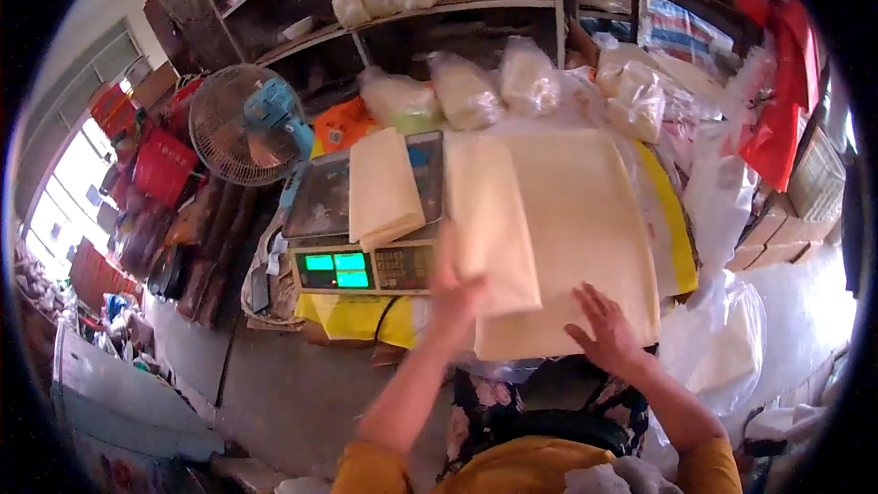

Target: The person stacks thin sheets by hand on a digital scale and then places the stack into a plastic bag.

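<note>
My left hand (461, 288) grips the near left part of a folded cream-coloured sheet bundle (490, 226), which looks blurred. That bundle lies over the left side of a wide flat stack of cream sheets (576, 219). With its fingers spread, my right hand (603, 329) rests at or just over the near right part of the stack and holds nothing. Left of the bundle, another folded cream bundle (384, 185) lies on the metal pan of a digital scale (315, 199), whose green display is lit.
A fan (247, 125) stands behind the scale at the left. Plastic-wrapped packs (466, 92) line the table's back, below wooden shelves (439, 8). Clear plastic bags (727, 350) and a red bag (782, 123) are at the right. Yellow sheeting (343, 315) hangs at the table's front.
</note>
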Available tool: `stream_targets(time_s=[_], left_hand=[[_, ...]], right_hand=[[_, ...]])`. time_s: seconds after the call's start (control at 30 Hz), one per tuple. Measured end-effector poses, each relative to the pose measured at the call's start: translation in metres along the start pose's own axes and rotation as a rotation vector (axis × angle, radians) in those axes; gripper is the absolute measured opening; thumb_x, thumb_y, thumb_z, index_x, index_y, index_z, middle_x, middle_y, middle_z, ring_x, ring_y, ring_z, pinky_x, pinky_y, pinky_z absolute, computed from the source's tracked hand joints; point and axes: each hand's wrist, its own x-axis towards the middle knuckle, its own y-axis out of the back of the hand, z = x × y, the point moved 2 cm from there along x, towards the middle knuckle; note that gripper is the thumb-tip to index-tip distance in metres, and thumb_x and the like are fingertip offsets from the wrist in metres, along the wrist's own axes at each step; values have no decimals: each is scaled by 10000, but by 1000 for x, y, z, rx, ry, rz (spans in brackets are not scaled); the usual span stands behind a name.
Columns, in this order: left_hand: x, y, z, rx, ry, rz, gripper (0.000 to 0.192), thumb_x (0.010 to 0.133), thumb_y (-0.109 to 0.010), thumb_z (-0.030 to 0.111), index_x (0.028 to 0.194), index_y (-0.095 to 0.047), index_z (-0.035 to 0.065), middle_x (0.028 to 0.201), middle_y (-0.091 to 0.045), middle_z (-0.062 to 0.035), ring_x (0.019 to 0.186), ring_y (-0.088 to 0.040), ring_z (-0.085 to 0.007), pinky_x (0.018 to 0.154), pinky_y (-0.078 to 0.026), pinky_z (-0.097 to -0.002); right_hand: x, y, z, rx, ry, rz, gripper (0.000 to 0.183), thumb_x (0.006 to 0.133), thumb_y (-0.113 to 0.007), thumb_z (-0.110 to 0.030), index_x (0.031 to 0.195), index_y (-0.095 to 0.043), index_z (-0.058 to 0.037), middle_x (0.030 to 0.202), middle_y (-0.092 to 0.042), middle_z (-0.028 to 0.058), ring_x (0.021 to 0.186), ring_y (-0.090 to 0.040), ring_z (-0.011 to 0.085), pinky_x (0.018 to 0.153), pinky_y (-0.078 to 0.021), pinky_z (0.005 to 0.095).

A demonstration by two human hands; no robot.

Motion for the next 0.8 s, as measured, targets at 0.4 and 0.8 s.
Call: stream_targets(time_s=[0.4,0.8], left_hand=[[140,149,53,515,117,127,659,653,-585,-27,1289,-422,30,1191,-516,-114,1031,-526,-225,872,-434,-337],[-46,41,-3,582,-315,115,375,857,-568,129,1214,-498,36,1159,-538,-114,1081,-504,-215,849,-436,-305]], right_hand=[[-4,3,9,18,5,23,385,812,-571,-157,1171,-504,-34,1256,-471,186,1139,-474,325,990,-347,433],[28,-61,-72,-174,464,-8,103,759,-588,-191,797,-619,-100,752,-577,43,837,-575,218,979,-320,489]])
